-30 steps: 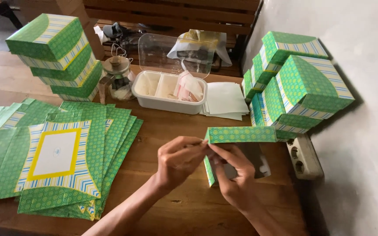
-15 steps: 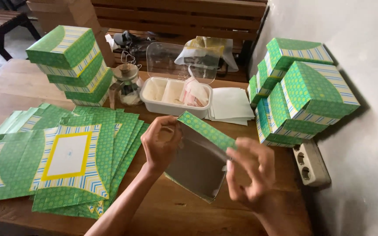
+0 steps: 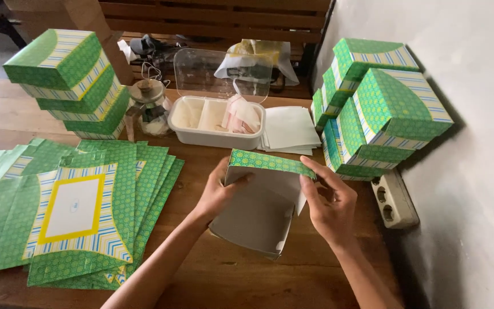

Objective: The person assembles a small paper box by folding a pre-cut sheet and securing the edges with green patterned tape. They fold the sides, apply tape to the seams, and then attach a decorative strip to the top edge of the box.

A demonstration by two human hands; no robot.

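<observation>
Both my hands hold a half-folded green patterned cardboard box (image 3: 261,200) above the wooden table (image 3: 241,274), its grey-white inside facing me. My left hand (image 3: 219,191) grips its left wall, thumb inside. My right hand (image 3: 331,201) grips the right wall and a side flap near the top green edge. A fanned stack of flat green box blanks (image 3: 81,212) lies to the left of my arms.
Folded green boxes are stacked at the back left (image 3: 72,80) and against the right wall (image 3: 381,111). A white divided tray with clear lid (image 3: 215,123), a small glass jar (image 3: 147,106) and white paper sheets (image 3: 290,131) stand behind. A power strip (image 3: 394,197) lies at the right.
The box has been turned and its walls raised: from a flat green strip, to a tilted open sheet, to an upright box shape held by both hands.
</observation>
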